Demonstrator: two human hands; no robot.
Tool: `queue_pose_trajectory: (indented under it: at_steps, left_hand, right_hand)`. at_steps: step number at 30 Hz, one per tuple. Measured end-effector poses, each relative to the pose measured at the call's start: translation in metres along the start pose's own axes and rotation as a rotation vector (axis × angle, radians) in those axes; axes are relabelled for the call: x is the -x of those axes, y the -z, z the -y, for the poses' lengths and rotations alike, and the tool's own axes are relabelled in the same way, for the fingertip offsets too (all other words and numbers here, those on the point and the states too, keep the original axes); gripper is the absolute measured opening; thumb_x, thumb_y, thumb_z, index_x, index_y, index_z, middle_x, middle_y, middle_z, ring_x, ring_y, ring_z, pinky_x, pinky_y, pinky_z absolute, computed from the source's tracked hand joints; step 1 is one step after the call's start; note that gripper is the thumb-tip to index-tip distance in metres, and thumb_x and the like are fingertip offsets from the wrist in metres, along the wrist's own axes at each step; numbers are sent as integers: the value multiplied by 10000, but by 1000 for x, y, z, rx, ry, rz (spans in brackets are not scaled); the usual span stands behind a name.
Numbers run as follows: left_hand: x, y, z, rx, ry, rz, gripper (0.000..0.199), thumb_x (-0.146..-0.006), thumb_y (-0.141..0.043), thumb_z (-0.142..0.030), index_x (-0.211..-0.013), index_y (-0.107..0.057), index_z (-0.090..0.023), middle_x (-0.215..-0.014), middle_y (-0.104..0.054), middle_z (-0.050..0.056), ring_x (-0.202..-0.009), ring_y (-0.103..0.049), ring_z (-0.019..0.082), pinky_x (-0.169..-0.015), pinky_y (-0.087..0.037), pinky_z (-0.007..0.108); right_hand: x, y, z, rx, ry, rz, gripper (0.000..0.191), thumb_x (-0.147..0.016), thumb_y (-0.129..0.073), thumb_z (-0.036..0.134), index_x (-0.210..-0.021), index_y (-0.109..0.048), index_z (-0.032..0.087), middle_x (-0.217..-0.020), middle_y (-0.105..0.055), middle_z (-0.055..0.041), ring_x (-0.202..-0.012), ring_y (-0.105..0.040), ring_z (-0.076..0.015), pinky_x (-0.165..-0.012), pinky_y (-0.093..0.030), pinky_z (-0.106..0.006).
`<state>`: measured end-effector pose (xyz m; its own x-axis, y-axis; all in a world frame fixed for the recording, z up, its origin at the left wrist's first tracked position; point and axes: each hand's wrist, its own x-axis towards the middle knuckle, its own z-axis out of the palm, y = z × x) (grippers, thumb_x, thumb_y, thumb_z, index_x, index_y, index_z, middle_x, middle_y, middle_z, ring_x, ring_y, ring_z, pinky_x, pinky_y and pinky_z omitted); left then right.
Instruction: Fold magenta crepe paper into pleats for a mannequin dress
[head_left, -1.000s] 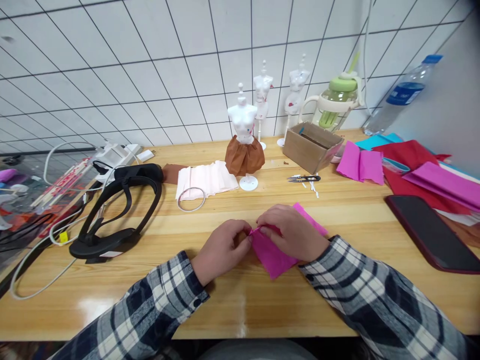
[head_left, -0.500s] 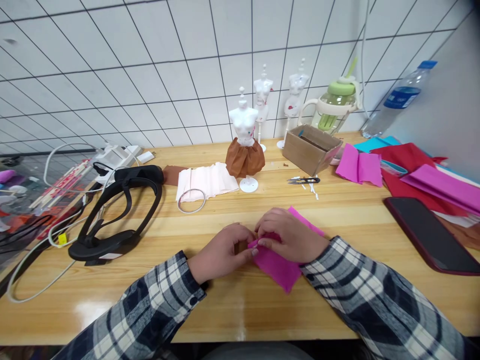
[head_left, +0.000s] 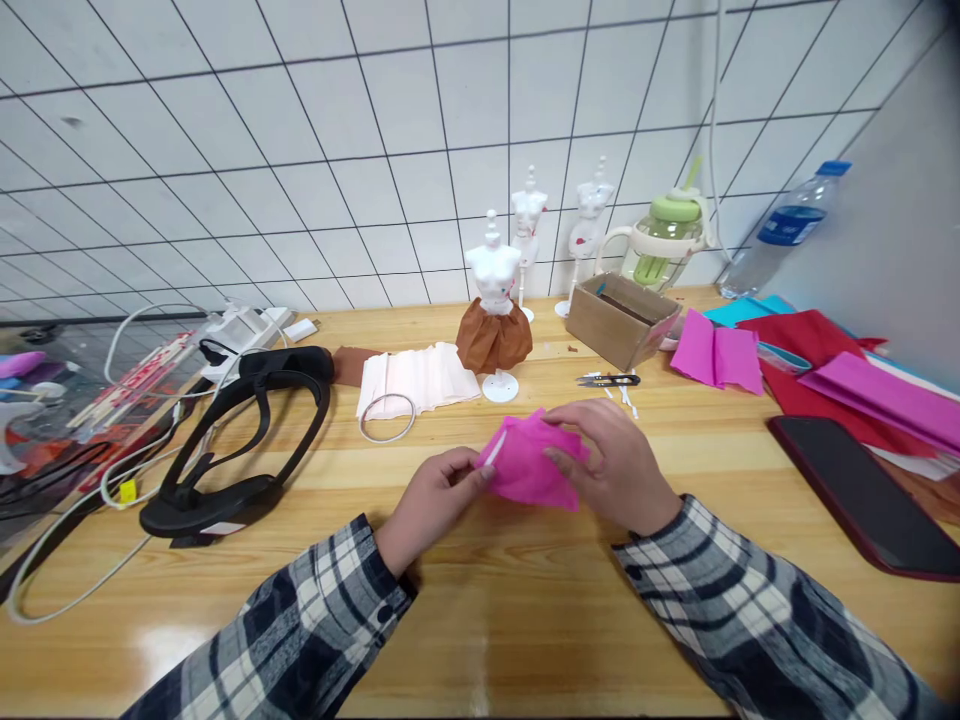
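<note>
Pinching pink cloth (head_left: 536, 465) at both ends with both hands (head_left: 442, 505), near the middle of the frame; looking soft, light and floppy, probably needing gentle holding by its edges.

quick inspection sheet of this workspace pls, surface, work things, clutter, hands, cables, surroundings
surface: wooden table, small white scraps near the black snips
work things: pink cloth with a white strip near its left edge
clutter: black headset at left, phone and red cloth at right
hands: left hand pinches the pink cloth's left edge, right hand grips its right side
cables: white cable loops beside the headset
surroundings: tiled wall behind three dress forms
</note>
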<state>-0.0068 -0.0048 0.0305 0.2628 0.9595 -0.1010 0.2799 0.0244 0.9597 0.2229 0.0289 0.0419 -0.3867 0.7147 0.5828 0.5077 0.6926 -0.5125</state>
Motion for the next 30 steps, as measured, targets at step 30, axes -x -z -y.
queue_pose_trajectory:
  at_steps: [30]
  left_hand:
    - [4,-3,-4,-338,-403,116,166,-897,-568,-270,-951,-697,-181,-929,-673,62,-899,-582,182,-812,-445,285]
  right_hand:
    - [12,-27,20,73,119,181,78,-893,-597,227,-913,-672,228,-843,-703,-2,-792,-578,-174,-761,-396,-331]
